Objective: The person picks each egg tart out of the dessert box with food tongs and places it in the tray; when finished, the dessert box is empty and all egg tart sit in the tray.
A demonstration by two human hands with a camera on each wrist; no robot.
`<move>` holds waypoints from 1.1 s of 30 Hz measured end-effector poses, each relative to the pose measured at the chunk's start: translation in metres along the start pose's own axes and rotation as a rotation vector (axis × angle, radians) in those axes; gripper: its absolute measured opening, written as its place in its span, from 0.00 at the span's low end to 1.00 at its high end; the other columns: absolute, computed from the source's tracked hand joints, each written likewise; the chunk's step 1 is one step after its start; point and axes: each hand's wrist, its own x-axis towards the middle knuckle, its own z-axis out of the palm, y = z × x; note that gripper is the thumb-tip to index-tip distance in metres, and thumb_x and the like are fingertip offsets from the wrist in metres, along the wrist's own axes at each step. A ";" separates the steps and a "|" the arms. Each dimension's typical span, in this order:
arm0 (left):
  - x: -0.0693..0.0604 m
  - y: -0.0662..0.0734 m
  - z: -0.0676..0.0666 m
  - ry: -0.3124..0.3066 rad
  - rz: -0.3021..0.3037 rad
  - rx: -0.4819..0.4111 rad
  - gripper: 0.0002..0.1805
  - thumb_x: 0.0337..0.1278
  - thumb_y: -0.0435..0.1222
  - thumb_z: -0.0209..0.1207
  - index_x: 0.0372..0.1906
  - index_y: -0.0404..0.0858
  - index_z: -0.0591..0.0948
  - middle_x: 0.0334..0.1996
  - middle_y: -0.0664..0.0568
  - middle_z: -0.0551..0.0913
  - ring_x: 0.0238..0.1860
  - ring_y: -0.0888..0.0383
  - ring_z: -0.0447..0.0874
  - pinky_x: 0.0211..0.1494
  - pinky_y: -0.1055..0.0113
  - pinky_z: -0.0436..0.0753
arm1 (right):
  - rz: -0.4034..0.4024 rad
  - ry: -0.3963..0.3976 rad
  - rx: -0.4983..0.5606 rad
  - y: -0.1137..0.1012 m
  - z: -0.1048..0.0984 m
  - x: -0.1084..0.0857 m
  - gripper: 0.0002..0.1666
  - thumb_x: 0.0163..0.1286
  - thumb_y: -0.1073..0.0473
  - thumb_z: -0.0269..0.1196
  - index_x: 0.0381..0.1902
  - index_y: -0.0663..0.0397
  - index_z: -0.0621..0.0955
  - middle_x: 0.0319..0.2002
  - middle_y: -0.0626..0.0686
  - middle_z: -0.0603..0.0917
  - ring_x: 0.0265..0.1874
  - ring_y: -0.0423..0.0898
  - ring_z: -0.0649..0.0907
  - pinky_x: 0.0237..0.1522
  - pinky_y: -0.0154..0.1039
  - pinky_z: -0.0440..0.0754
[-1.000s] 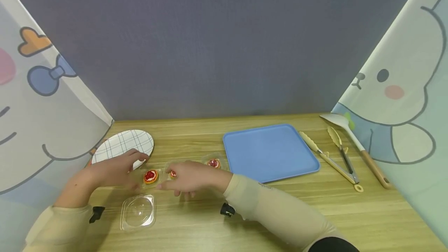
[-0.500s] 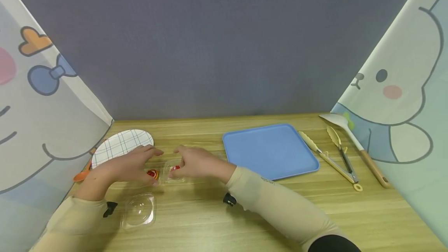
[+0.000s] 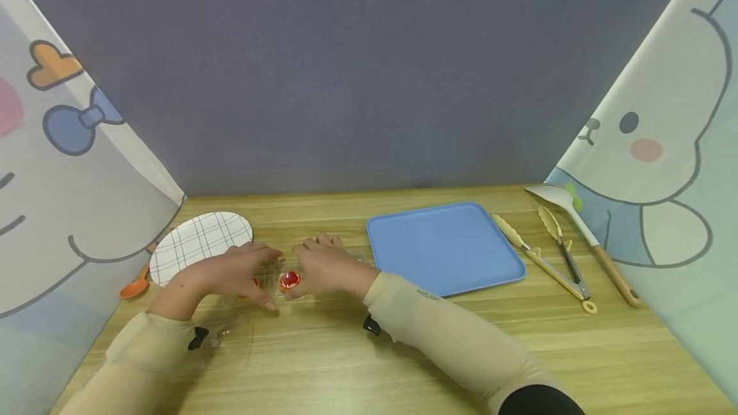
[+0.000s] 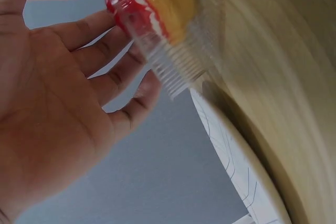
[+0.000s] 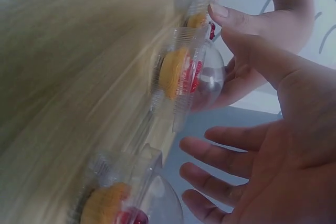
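Note:
My left hand (image 3: 239,271) and right hand (image 3: 328,268) face each other with fingers spread. Between them in the head view stands a fruit tart (image 3: 290,280) with a red top, in a clear plastic box. In the right wrist view a clear domed lid (image 5: 212,72) covers this tart (image 5: 172,74). My right hand (image 5: 273,145) is beside it, fingers extended; contact is unclear. My left hand (image 4: 79,87) is near another boxed tart (image 4: 157,6), mostly covered by that hand in the head view. A further boxed tart (image 5: 107,203) shows nearest the right wrist camera.
A checked oval plate (image 3: 202,242) lies behind my left hand, an orange spoon (image 3: 135,287) beside it. A blue tray (image 3: 446,248) is to the right, then tongs (image 3: 544,261) and a white turner (image 3: 588,235). A faint clear piece (image 3: 221,336) lies by my left wrist.
My left hand has moved right, partly over the left tart. My right hand has drawn back from above the middle tart to its right side, exposing it. The orange spoon has come into view.

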 end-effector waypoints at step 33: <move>0.021 0.001 0.003 -0.019 0.043 0.009 0.49 0.35 0.65 0.82 0.61 0.40 0.83 0.55 0.55 0.86 0.60 0.50 0.81 0.64 0.46 0.81 | -0.028 -0.077 0.067 0.011 0.004 0.023 0.29 0.57 0.29 0.78 0.34 0.42 0.80 0.42 0.41 0.81 0.47 0.44 0.76 0.67 0.55 0.72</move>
